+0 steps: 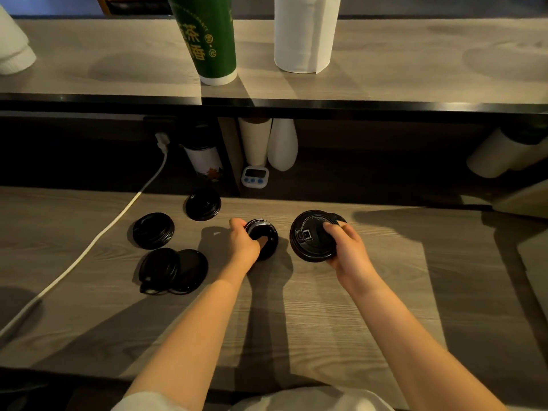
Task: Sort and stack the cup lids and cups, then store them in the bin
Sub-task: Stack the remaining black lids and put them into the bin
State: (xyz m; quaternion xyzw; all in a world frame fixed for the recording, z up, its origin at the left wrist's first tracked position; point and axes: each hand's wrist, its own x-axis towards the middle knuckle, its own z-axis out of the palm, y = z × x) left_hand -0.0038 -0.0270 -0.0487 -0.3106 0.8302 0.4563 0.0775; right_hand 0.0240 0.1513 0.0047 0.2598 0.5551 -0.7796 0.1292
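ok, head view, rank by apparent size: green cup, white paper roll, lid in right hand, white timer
Tall white paper roll and green printed paper cup: similar, both cropped at top, so unranked.
Then the round black plastic lid in the right hand.
Smallest: white digital timer.

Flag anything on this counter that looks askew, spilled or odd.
Nothing spilled or broken. Two overlapping lids at lower left sit askew, one leaning on the other. The large lid in the right hand seems to have a second rim poking out behind. The left hand grips a small lid. A white cable trails across the counter.
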